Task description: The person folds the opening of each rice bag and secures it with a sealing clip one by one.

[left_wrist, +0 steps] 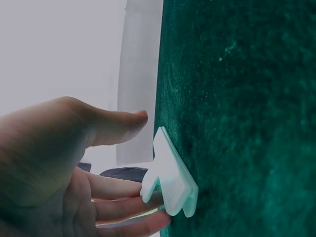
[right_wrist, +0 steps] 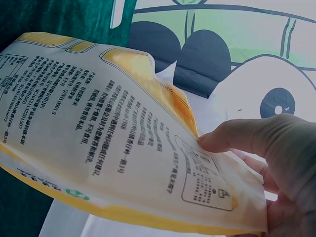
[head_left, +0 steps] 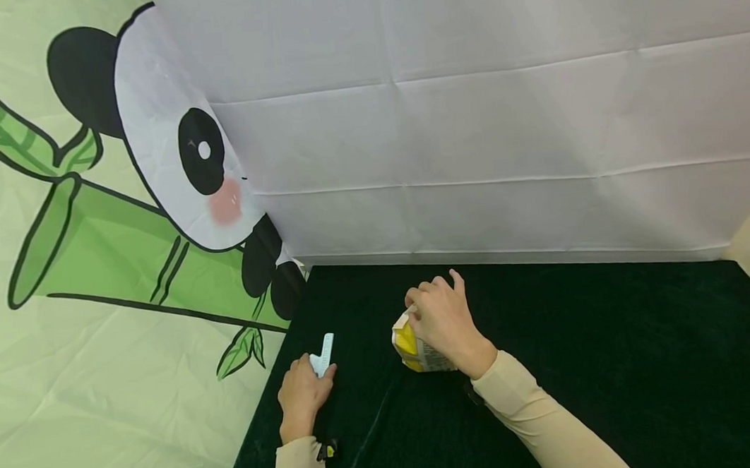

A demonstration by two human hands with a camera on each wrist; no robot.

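One yellow-white packet is pinched by the right hand. One pale clip is touched by the loosely opened left hand.

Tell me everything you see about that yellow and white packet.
The packet is white with yellow areas, one face crowded with small dark print, with a boxed panel near the held end and a green mark by an edge. It looks like thin, creased paper or film. The right hand pinches one end, thumb on the printed face. In the head view it is above or on the dark green cloth; whether it touches, or is sealed, I can't tell.
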